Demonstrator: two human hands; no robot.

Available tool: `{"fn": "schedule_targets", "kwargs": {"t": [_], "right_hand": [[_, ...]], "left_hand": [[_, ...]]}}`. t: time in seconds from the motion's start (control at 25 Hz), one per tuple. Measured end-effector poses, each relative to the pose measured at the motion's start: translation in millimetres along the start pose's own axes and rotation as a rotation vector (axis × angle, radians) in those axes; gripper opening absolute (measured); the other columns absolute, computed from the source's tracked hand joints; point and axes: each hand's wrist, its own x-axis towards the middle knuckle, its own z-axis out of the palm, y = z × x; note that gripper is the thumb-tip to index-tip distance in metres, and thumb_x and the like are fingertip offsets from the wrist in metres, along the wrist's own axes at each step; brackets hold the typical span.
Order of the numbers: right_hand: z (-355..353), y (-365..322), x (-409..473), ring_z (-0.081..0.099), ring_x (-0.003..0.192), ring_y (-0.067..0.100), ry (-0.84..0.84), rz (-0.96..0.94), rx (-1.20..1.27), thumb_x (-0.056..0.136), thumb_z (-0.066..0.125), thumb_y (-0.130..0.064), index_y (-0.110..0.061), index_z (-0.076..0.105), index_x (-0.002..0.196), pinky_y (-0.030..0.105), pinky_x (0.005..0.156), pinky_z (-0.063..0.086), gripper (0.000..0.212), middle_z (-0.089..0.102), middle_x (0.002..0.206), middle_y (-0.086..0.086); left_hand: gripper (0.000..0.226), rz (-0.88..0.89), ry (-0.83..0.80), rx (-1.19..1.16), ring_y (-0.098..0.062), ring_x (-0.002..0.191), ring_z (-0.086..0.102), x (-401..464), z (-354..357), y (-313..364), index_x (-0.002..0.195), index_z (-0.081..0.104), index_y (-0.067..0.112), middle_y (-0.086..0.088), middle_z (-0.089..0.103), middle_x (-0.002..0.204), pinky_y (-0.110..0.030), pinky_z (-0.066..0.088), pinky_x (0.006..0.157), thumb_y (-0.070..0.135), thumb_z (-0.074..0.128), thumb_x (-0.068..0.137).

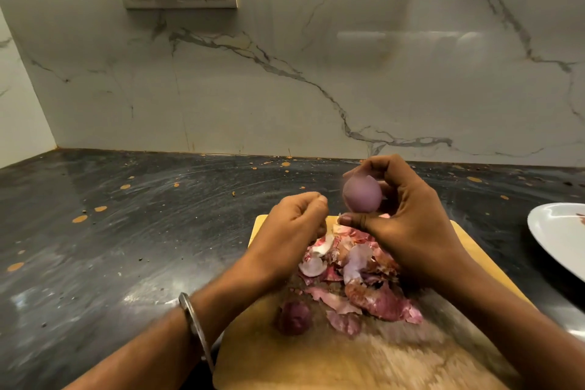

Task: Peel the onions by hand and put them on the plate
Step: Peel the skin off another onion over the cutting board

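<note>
Nearest you, an unpeeled onion (294,317) waits on the cutting board (316,361) beside the peel pile (357,275). Your right hand (408,225) grips a nearly bare onion (361,193) above the board — your left hand (294,225) is curled, seemingly empty. Strip the last flake, then carry it right to the plate (557,237).

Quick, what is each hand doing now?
Left hand: fingers curled; whether it pinches anything cannot be told.
Right hand: holding the peeled onion.

A smooth, matt purple onion (361,194) sits in my right hand (408,222) above papery pink skins (357,282) on a pale wooden board (332,358). Glossy dark stone counter (126,231), polished veined marble wall (316,73), shiny white plate (557,237), metal bangle (194,326).
</note>
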Motion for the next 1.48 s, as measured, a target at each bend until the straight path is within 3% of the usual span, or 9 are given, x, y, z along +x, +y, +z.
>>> {"fn": "schedule_targets", "kwargs": {"t": [0.16, 0.32, 0.44, 0.6, 0.76, 0.88, 1.0, 1.2, 1.48], "right_hand": [[0.2, 0.1, -0.1, 0.060, 0.103, 0.005, -0.016, -0.136, -0.229, 0.065, 0.092, -0.016, -0.026, 0.064, 0.112, 0.015, 0.081, 0.052, 0.056, 0.061, 0.110, -0.012], [-1.2, 2.0, 0.9, 0.053, 0.103, 0.004, -0.044, -0.143, -0.295, 0.063, 0.093, -0.014, -0.024, 0.066, 0.109, 0.008, 0.082, 0.044, 0.054, 0.053, 0.111, -0.007], [1.1, 3.3, 0.9, 0.053, 0.105, 0.006, -0.076, -0.172, -0.312, 0.065, 0.092, -0.012, -0.021, 0.067, 0.111, 0.007, 0.084, 0.042, 0.053, 0.051, 0.112, -0.005], [0.8, 0.8, 1.2, 0.056, 0.115, 0.008, -0.167, -0.162, -0.203, 0.075, 0.087, -0.018, -0.023, 0.065, 0.124, 0.016, 0.089, 0.049, 0.054, 0.054, 0.119, -0.011], [-0.9, 0.1, 1.2, 0.062, 0.113, 0.006, -0.135, -0.105, -0.069, 0.077, 0.083, -0.012, -0.020, 0.069, 0.119, 0.023, 0.089, 0.056, 0.045, 0.065, 0.117, -0.012], [1.3, -0.2, -0.9, 0.065, 0.107, 0.005, -0.124, -0.016, -0.013, 0.070, 0.082, -0.031, -0.022, 0.069, 0.114, 0.023, 0.084, 0.058, 0.046, 0.068, 0.111, -0.012], [1.4, 0.2, -0.4, 0.069, 0.103, 0.008, -0.121, 0.111, 0.188, 0.064, 0.080, -0.034, -0.025, 0.069, 0.109, 0.024, 0.084, 0.058, 0.047, 0.072, 0.110, -0.007], [0.1, 3.1, 1.3, 0.072, 0.102, 0.021, -0.116, 0.207, 0.424, 0.064, 0.081, -0.019, -0.020, 0.070, 0.106, 0.026, 0.084, 0.058, 0.044, 0.074, 0.110, 0.002], [-1.0, 1.9, 2.8, 0.073, 0.099, 0.019, -0.081, 0.192, 0.446, 0.061, 0.082, -0.017, -0.022, 0.069, 0.104, 0.024, 0.081, 0.058, 0.046, 0.074, 0.107, 0.001]], "left_hand": [[0.015, 0.119, 0.022, 0.161, -0.022, 0.062, 0.050, -0.3, -2.9, 0.3, 0.082, 0.063, 0.013, -0.003, 0.059, 0.068, -0.042, 0.043, 0.061, 0.014, 0.055, 0.095], [0.036, 0.125, -0.035, 0.059, -0.011, 0.063, 0.048, 0.3, -4.5, 7.6, 0.081, 0.061, 0.006, 0.000, 0.055, 0.066, -0.038, 0.041, 0.064, 0.034, 0.046, 0.098], [0.036, 0.100, -0.091, 0.006, -0.008, 0.062, 0.045, -1.0, -1.1, 6.9, 0.084, 0.058, -0.002, -0.002, 0.052, 0.069, -0.028, 0.039, 0.060, 0.024, 0.044, 0.105], [0.031, 0.052, -0.070, -0.027, -0.005, 0.057, 0.043, 0.7, -3.0, 4.2, 0.085, 0.056, -0.005, 0.002, 0.050, 0.066, -0.018, 0.037, 0.055, 0.014, 0.043, 0.104], [0.026, 0.063, -0.066, 0.036, -0.012, 0.061, 0.041, 0.8, -4.3, 1.6, 0.083, 0.057, -0.001, -0.001, 0.048, 0.066, -0.031, 0.035, 0.058, 0.014, 0.047, 0.102], [0.026, 0.060, -0.041, 0.012, -0.011, 0.059, 0.040, 2.0, -6.7, 2.2, 0.079, 0.054, 0.002, 0.000, 0.048, 0.064, -0.029, 0.036, 0.057, 0.012, 0.047, 0.102], [0.025, -0.021, -0.069, -0.197, -0.007, 0.054, 0.042, 2.3, -5.5, 5.0, 0.080, 0.055, 0.008, 0.003, 0.052, 0.062, -0.019, 0.035, 0.053, 0.012, 0.044, 0.103], [0.029, -0.169, -0.084, -0.534, -0.012, 0.054, 0.037, 4.6, -6.2, 8.1, 0.076, 0.047, 0.015, 0.001, 0.046, 0.062, -0.025, 0.028, 0.052, 0.015, 0.036, 0.102], [0.026, -0.007, 0.018, -0.141, -0.010, 0.058, 0.050, 3.5, -8.2, 6.6, 0.085, 0.057, 0.011, 0.001, 0.058, 0.070, -0.016, 0.037, 0.051, 0.033, 0.052, 0.098]]}}
